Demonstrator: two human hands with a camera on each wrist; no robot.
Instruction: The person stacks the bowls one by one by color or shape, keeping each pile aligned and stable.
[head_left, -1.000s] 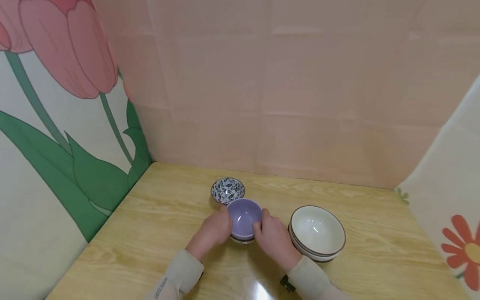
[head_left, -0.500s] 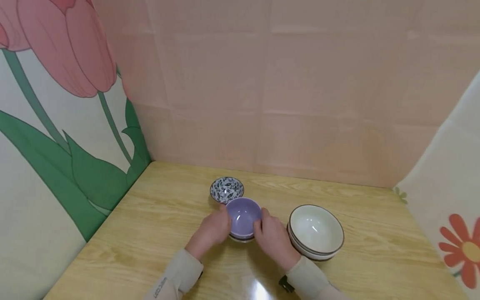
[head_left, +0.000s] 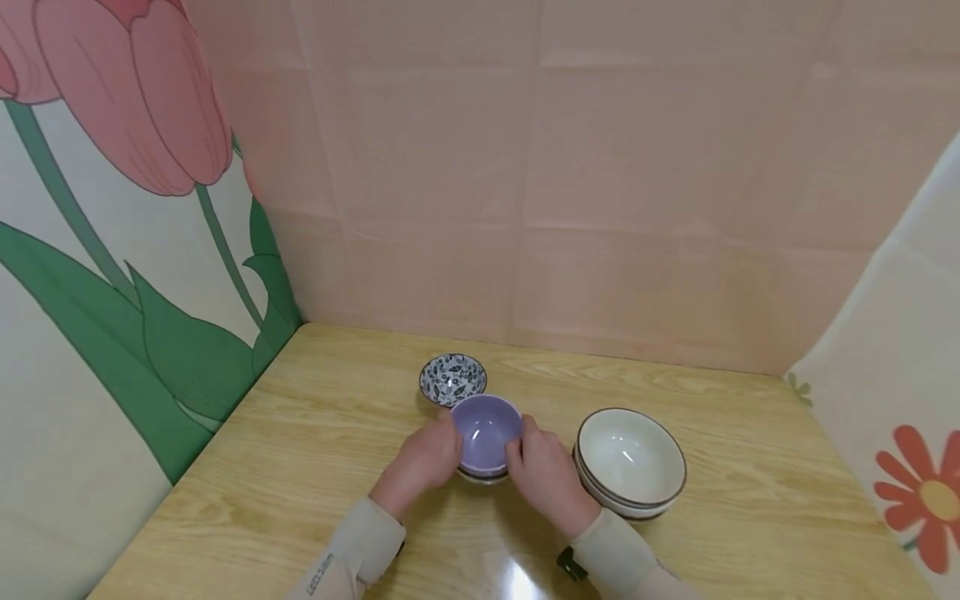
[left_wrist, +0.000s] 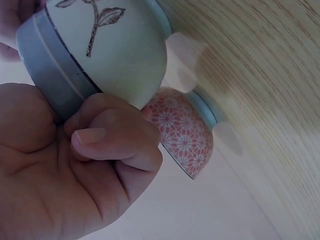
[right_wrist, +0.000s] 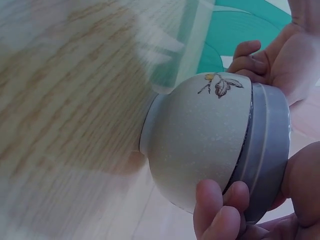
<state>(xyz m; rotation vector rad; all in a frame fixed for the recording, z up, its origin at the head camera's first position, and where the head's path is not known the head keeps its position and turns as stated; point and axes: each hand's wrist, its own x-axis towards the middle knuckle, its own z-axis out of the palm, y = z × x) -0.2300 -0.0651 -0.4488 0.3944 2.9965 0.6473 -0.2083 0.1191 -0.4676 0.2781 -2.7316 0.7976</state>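
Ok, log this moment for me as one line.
left hand: grips purple bowl | right hand: grips same bowl | purple bowl: inside white bowl | patterned bowl: just beyond | bowl stack: right

Between the left hand (head_left: pixel 427 452) and right hand (head_left: pixel 547 471) we see an upper bowl (head_left: pixel 486 435) set in a lower bowl (right_wrist: pixel 197 137), which stands on the surface (head_left: pixel 315 433). A back bowl (head_left: pixel 452 379) sits just behind them, slightly left. To the right, near the right hand, we find a stack of bowls (head_left: pixel 630 458). Behind the surface we have a back cloth (head_left: pixel 525 183); a left cloth (head_left: pixel 52 400) and right cloth (head_left: pixel 892 358) flank it.
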